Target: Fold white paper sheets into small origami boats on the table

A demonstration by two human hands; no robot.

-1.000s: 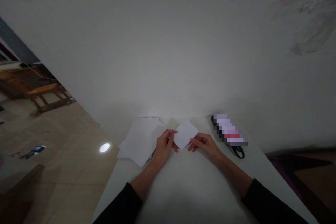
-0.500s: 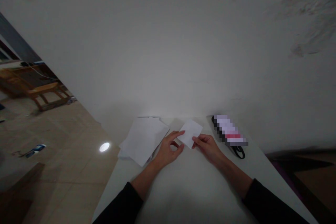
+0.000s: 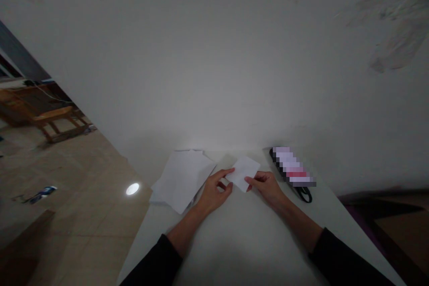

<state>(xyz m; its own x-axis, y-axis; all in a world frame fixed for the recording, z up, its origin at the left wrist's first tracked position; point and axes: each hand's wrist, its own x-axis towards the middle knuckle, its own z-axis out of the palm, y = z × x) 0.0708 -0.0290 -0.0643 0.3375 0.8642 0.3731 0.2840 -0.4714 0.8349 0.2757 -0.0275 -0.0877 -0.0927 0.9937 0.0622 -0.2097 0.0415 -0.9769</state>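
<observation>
A small, squarish piece of white paper (image 3: 244,170) is between my two hands, a corner pointing toward me. My left hand (image 3: 214,191) curls around its left corner, the index fingertip on the paper and the thumb beside the lower left edge. With thumb and bent fingers, my right hand (image 3: 266,186) pinches the lower right edge. Both hands are over the white table (image 3: 244,241). Left of my left hand lies a loose stack of larger white sheets (image 3: 184,178). Whether the small paper is folded, I cannot tell.
A phone (image 3: 291,165) with a blurred-out screen and a black strap (image 3: 305,194) lies at the right of the table. The table's far edge meets a grey-white wall (image 3: 214,62). On the left are a tiled floor (image 3: 103,219) and a wooden chair (image 3: 56,114).
The small paper has shifted slightly toward me and to the right, still between both hands. My right thumb has moved a little down and left across it. The view has tilted slightly.
</observation>
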